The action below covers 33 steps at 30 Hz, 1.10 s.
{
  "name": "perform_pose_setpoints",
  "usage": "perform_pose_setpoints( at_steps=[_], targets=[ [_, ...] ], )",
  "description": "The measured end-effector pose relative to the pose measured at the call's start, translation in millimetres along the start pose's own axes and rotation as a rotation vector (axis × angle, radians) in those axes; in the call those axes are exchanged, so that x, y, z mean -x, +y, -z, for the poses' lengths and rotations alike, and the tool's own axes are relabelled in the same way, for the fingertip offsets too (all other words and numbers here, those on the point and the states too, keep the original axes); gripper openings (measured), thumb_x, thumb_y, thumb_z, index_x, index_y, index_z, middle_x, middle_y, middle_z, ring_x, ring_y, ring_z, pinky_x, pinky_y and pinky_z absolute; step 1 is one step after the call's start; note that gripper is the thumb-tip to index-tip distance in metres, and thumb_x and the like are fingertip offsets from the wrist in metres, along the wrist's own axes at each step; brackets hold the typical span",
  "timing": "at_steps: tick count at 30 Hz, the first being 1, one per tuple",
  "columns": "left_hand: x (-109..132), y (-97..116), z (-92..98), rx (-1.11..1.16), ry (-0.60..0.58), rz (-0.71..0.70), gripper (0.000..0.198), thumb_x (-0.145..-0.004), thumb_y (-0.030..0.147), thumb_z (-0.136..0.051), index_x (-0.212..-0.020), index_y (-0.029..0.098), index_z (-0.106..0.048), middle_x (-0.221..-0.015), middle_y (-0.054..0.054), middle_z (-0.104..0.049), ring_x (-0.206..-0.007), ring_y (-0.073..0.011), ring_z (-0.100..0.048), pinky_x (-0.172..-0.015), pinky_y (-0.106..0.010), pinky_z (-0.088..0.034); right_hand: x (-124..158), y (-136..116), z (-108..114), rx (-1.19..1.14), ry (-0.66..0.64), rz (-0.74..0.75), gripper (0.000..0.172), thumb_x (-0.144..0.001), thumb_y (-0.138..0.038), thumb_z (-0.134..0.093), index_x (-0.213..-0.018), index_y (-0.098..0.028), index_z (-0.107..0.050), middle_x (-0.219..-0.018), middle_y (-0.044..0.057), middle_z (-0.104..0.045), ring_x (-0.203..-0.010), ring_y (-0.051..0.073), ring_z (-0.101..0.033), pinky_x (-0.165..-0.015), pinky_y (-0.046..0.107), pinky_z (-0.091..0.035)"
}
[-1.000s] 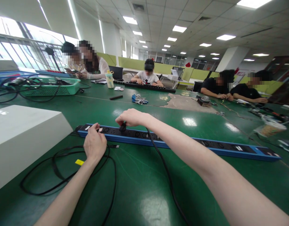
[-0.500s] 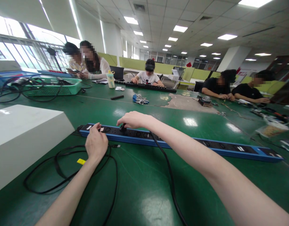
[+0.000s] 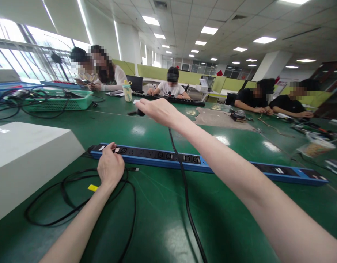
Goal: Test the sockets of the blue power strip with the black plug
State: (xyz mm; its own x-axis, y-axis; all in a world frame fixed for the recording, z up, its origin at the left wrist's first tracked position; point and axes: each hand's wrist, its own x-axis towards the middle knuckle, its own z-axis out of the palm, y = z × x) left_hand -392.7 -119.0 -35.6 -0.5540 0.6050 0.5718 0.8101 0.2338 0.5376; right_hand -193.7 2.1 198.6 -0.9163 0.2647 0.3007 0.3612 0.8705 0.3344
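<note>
A long blue and black power strip lies across the green table. Near its left end my left hand is closed round the strip. My right hand is raised above and beyond the strip, fingers closed on a black plug. From it a thick black cord hangs down over the strip toward the near edge. Left of the strip's front, a thin black cable with a yellow tag lies coiled, its metal-tipped connector beside my left hand.
A white box stands at the left. Behind it is a green basket of cables. A cup stands farther back. Several people sit round the table; one has a black strip. A plastic container is at the right.
My right hand has lifted the black plug off the power strip and moved it up and away, the cord trailing after it. My left hand has stayed on the strip.
</note>
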Motion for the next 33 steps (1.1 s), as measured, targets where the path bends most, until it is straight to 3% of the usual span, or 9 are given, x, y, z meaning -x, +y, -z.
perform_pose_setpoints(
  at_steps=[5, 10, 19, 33],
  targets=[
    [-1, 0, -0.1, 0.001, 0.001, 0.0, 0.047, -0.1, 0.027, -0.043, -0.145, 0.016, -0.049, -0.137, -0.015, -0.063, -0.118, -0.0312, -0.064, -0.103, -0.045, -0.05, 5, -22, -43, 0.106, -0.133, 0.279, 0.018, -0.106, -0.011, -0.047, -0.117, -0.02, -0.057, -0.108, 0.007, -0.07, -0.086, 0.018, -0.068, -0.062, 0.028, -0.038],
    [-1, -2, -1.9, -0.017, 0.013, -0.014, 0.046, -0.101, 0.028, -0.041, -0.145, 0.017, -0.049, -0.136, -0.014, -0.064, -0.118, -0.0303, -0.064, -0.101, -0.044, -0.05, 9, -38, -74, 0.083, -0.188, 0.371, 0.014, -0.102, -0.012, -0.058, -0.111, -0.02, -0.065, -0.105, 0.006, -0.074, -0.095, 0.018, -0.068, -0.058, 0.027, -0.037],
    [-1, -3, -2.6, -0.028, 0.003, -0.012, 0.046, -0.1, 0.026, -0.042, -0.145, 0.017, -0.049, -0.135, -0.015, -0.064, -0.117, -0.0295, -0.064, -0.101, -0.043, -0.05, 6, -45, -78, 0.038, -0.171, 0.377, 0.013, -0.101, -0.013, -0.06, -0.103, -0.019, -0.071, -0.099, 0.009, -0.075, -0.111, 0.022, -0.058, -0.055, 0.026, -0.035],
    [-2, -2, -1.5, 0.001, 0.002, -0.003, 0.047, -0.099, 0.025, -0.043, -0.145, 0.017, -0.05, -0.135, -0.015, -0.064, -0.118, -0.0302, -0.064, -0.103, -0.045, -0.049, 5, -51, -70, 0.08, -0.216, 0.458, 0.015, -0.102, -0.014, -0.058, -0.106, -0.016, -0.072, -0.099, 0.01, -0.073, -0.113, 0.022, -0.057, -0.056, 0.026, -0.038]
  ],
)
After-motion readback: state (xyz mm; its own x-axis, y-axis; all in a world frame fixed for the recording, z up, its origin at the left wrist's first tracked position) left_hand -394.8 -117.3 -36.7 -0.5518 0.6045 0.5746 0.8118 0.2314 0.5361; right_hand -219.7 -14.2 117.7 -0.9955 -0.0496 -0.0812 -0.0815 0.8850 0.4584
